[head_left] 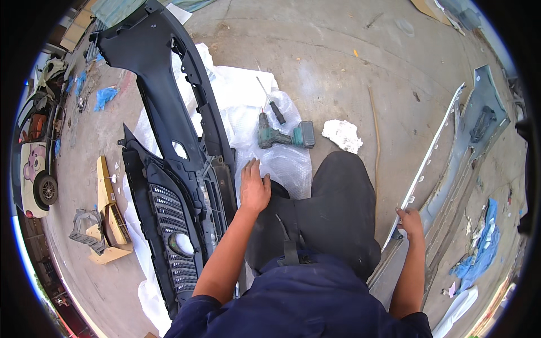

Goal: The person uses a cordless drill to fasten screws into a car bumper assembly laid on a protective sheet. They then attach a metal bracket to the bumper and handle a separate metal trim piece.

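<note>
My left hand (255,186) lies on my left knee with its fingers stretched out, beside a black car bumper (160,101). A dark grille (169,217) with a round light emblem lies along the bumper's near left part. My right hand (411,221) grips a long, thin, silvery trim strip (431,151) with small clips along one side. The strip slants away from me to the far right. Ahead of my knees lie a green and black cordless drill (277,137) and a screwdriver (276,111) with a dark handle, both on bubble wrap (290,172).
A worn grey-blue bumper (479,127) lies to the right of the strip. Crumpled white material (342,135) and a thin brown rod (376,129) lie on the concrete floor. Blue plastic (479,245) is at the right; a cardboard piece (106,188) and a parked car (36,152) are at the left.
</note>
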A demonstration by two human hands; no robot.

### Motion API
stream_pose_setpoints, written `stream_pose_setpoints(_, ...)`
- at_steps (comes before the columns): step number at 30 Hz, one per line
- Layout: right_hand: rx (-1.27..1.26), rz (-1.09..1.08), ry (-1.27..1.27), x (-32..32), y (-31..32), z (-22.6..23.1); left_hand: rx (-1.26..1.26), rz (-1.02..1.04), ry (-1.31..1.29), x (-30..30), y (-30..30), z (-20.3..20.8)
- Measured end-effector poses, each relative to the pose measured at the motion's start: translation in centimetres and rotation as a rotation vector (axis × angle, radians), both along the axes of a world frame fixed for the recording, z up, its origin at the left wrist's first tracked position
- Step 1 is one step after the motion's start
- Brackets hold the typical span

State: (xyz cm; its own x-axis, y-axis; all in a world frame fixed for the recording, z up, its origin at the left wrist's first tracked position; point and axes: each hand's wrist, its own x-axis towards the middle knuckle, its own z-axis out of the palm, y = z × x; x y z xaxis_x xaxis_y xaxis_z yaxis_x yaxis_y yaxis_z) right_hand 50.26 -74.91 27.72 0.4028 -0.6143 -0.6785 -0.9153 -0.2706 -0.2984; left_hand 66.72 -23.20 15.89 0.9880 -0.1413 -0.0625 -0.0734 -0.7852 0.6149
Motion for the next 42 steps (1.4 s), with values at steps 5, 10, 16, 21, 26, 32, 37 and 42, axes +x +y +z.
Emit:
stream_pose_setpoints(5,0.047,0.066,0.063,-4.7,0.5,-2.9,-0.028,0.443,0.615,4.7,3.7,-9.7)
stream_pose_setpoints(10,0.01,-0.099,-0.057,-7.8,4.9,-2.1,0.106,0.46,0.506,4.8,6.4,-12.6)
stream_pose_setpoints(16,0.128,-0.181,-0.043,-12.0,6.2,-4.5,0.181,0.345,0.602,5.7,14.0,-11.9)
stream_pose_setpoints(21,0.015,-0.117,-0.057,-17.9,2.5,-13.9,0.216,0.317,0.858,4.3,17.4,-9.5)
stream_pose_setpoints(26,0.213,-0.017,-0.127,-21.8,-4.7,-17.4,0.061,0.194,0.556,7.3,18.1,-12.0)
stream_pose_setpoints(32,0.169,-0.143,-0.311,-20.9,0.4,-14.0,0.001,0.127,0.431,10.1,18.4,-15.1)
stream_pose_setpoints(37,0.189,-0.16,-0.488,-20.1,1.2,-12.1,0.042,0.188,0.521,8.0,17.6,-14.7)
stream_pose_setpoints(42,0.073,-0.097,-0.581,-17.9,7.0,-8.3,0.094,0.483,0.641,4.5,17.7,-15.2)
